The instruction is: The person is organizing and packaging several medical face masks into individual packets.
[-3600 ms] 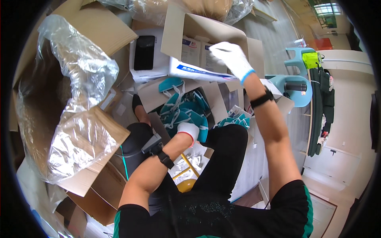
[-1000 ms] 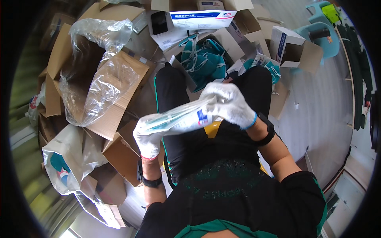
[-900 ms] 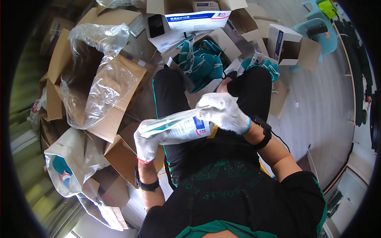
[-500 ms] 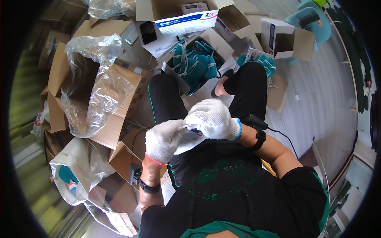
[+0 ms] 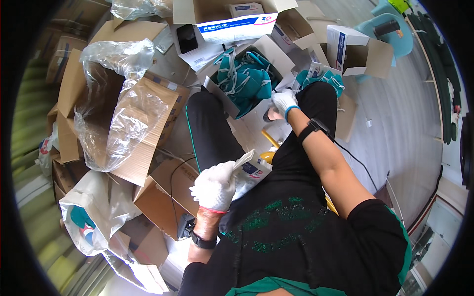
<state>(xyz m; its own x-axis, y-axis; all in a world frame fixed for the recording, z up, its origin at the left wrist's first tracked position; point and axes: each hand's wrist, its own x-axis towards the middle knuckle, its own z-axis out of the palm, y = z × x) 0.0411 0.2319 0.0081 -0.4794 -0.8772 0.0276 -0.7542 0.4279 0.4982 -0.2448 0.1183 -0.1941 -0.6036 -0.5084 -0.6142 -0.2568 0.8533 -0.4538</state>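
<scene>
My left hand (image 5: 215,186), in a white knit glove with a red cuff, is closed on the top edge of a small white plastic pouch (image 5: 253,172) with blue printing, over my lap. My right hand (image 5: 284,101), gloved with a blue cuff, reaches forward between my knees. It is beside the near right corner of an open carton full of teal face masks (image 5: 247,81) with white straps. Its fingers are small and partly turned away, so their grip is unclear. More teal masks (image 5: 323,79) lie just beyond my right knee, with a pouch among them.
A large carton lined with clear plastic (image 5: 121,133) stands at left, near a white sack (image 5: 91,207) with teal pieces inside. White-and-blue boxes (image 5: 237,29) and a black phone (image 5: 186,39) are ahead. A teal stool (image 5: 395,37) stands far right. Cables run from both wrists.
My right hand has let go of the pouch and moved forward to the mask carton. My left hand keeps the pouch and has shifted slightly right and nearer.
</scene>
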